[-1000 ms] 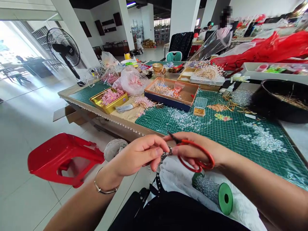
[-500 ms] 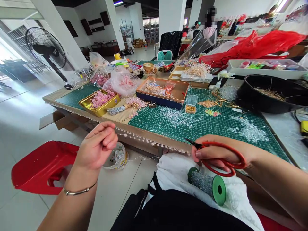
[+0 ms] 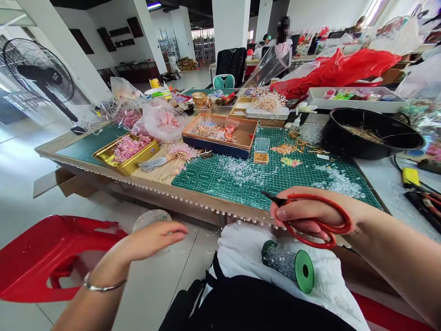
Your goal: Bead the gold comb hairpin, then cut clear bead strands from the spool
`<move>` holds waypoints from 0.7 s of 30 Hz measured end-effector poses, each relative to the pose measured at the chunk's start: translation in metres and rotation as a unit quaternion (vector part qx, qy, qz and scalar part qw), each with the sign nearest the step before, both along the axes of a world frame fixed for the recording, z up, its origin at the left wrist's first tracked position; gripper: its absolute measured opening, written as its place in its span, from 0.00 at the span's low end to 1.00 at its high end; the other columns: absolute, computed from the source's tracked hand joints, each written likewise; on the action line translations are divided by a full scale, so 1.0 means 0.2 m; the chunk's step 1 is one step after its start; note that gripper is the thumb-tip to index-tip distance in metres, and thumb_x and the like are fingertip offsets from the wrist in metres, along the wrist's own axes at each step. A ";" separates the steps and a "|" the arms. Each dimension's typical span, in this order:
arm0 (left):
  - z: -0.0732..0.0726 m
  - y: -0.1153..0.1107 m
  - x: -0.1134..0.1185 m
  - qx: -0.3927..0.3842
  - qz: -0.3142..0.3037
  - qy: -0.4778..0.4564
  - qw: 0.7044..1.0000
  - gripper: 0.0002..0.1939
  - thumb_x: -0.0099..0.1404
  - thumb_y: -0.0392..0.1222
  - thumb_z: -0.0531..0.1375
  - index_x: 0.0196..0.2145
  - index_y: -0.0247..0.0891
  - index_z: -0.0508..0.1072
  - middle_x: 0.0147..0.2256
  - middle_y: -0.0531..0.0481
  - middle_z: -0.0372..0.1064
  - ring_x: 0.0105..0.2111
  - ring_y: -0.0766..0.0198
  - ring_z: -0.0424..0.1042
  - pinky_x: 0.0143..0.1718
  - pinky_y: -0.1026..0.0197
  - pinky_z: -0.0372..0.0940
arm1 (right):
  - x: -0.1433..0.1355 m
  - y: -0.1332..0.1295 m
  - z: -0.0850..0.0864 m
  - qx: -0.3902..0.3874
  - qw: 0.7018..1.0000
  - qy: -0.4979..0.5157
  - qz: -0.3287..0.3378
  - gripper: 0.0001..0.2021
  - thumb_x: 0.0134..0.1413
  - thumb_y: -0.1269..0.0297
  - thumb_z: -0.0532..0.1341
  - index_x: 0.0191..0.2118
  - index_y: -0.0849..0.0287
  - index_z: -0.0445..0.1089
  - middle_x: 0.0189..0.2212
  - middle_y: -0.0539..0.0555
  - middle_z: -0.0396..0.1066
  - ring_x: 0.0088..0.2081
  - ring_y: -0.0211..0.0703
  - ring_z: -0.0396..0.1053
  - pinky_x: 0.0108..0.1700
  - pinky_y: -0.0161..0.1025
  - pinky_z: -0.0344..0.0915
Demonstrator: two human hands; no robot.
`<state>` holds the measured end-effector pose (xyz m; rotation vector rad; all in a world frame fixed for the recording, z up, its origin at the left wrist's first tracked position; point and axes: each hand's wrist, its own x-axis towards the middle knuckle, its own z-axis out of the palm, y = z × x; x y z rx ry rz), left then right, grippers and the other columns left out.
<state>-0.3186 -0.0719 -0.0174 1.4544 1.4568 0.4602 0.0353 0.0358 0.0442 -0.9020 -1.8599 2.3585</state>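
My left hand [image 3: 155, 239] hangs over the floor in front of the table edge, fingers stretched out to the right, with nothing I can make out in them. My right hand [image 3: 299, 214] grips red-handled scissors [image 3: 330, 209], their dark tips pointing left over the table edge. Below it, on the white cloth [image 3: 237, 246] across my lap, lies a green spool [image 3: 289, 266] wound with a clear beaded strand. Behind my left hand stands a white bucket [image 3: 148, 217], partly hidden by it.
A green cutting mat [image 3: 213, 184] bears scattered clear beads [image 3: 244, 170] and a small box of gold beads [image 3: 261, 157]. Behind are a gold tin [image 3: 131, 161] of pink flowers, an orange-lined box [image 3: 220, 138] and a black basin [image 3: 372, 133]. A red stool [image 3: 62, 248] stands left.
My left hand has dropped and its curled fingers have straightened out to the right. The scissors stay in my right hand. The view has turned slightly to the right.
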 end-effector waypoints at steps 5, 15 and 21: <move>0.11 0.17 0.47 0.090 -0.103 -0.269 0.953 0.21 0.68 0.50 0.52 0.53 0.38 0.68 0.53 0.41 0.66 0.53 0.57 0.63 0.55 0.53 0.56 | -0.13 0.02 0.00 -0.036 0.999 -0.011 -0.008 0.11 0.53 0.59 0.58 0.30 0.63 0.68 0.09 0.43 0.55 0.10 0.30 0.53 0.12 0.28 0.52; 0.14 0.33 0.56 -0.042 0.034 -0.375 0.925 0.09 0.62 0.42 0.60 0.30 0.33 0.70 0.17 0.59 0.53 0.17 0.75 0.51 0.20 0.68 0.48 | 0.03 0.12 -0.04 -0.089 0.995 0.021 -0.042 0.08 0.50 0.63 0.62 0.31 0.64 0.69 0.08 0.42 0.56 0.10 0.28 0.53 0.12 0.24 0.53; 0.20 0.36 0.51 0.004 0.078 -0.349 0.934 0.08 0.61 0.41 0.60 0.29 0.32 0.70 0.18 0.58 0.52 0.18 0.75 0.49 0.20 0.67 0.42 | 0.07 0.17 -0.08 -0.146 0.986 0.028 -0.081 0.09 0.53 0.62 0.60 0.29 0.63 0.67 0.09 0.42 0.55 0.10 0.26 0.52 0.11 0.22 0.49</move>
